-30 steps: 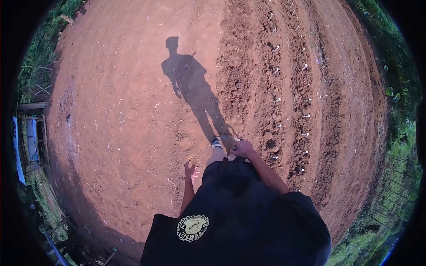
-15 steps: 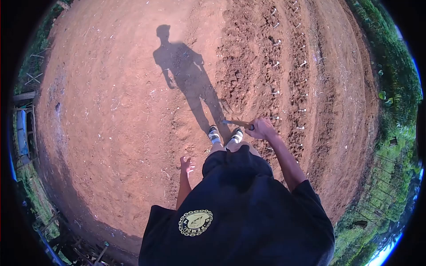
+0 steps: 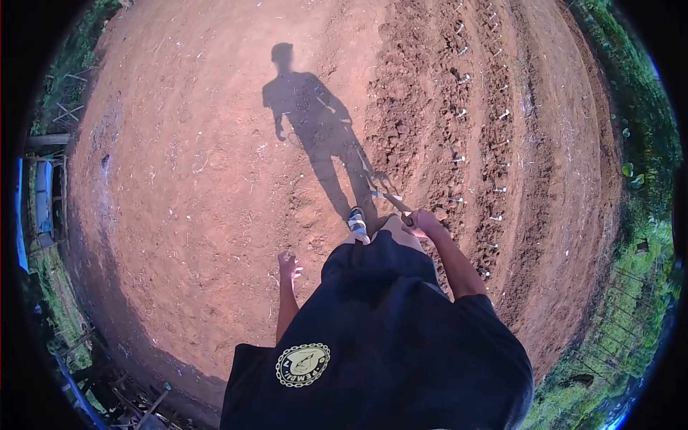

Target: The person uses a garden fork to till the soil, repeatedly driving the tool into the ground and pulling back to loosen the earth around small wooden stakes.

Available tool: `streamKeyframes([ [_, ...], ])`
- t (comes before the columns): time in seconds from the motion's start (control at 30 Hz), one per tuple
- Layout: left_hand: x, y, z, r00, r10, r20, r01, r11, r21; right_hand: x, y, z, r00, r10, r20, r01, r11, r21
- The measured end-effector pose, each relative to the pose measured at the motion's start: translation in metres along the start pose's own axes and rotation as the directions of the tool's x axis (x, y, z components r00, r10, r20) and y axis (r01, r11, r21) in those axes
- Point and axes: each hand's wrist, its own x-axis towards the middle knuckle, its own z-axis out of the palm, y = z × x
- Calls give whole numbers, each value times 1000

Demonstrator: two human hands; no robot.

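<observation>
My right hand (image 3: pixel 424 223) is closed around the wooden handle of a pronged hoe (image 3: pixel 395 203). The hoe slants up and left from the fist, with a pale metal part at its far end. Its shadow on the soil shows several prongs. My left hand (image 3: pixel 289 266) hangs over bare ground at my other side, fingers loosely bent and apart, holding nothing. One foot in a striped sandal (image 3: pixel 357 221) shows between the hands; the other foot is hidden.
Dug, clumpy soil (image 3: pixel 405 93) runs up the field right of my shadow (image 3: pixel 304 107). Beside it are furrows with rows of small white pieces (image 3: pixel 459 159). Smoother reddish earth (image 3: pixel 179 215) spreads to the left. Green plants (image 3: pixel 638 143) border the right, and a wooden structure (image 3: pixel 44 193) stands left.
The hoe and right hand have shifted slightly down, closer to my body. The left hand has moved a little left. One foot has gone from sight, and the view has shifted slightly.
</observation>
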Motion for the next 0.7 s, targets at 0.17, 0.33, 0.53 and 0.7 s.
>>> streamKeyframes([
  [0.17,6,-26,12,998,-58,31,60,996,-66,-10,-4,-53,993,-77,-89,75,997,-25],
  [0.33,27,-83,19,980,-133,150,158,973,-170,19,12,-27,989,-107,-99,86,977,-195],
  [0.53,17,-95,18,990,2,143,8,998,-68,41,36,-15,981,-68,-184,27,975,-220],
  [0.7,17,-81,26,986,-163,28,159,981,110,45,30,-54,994,1,-109,-21,983,-185],
])
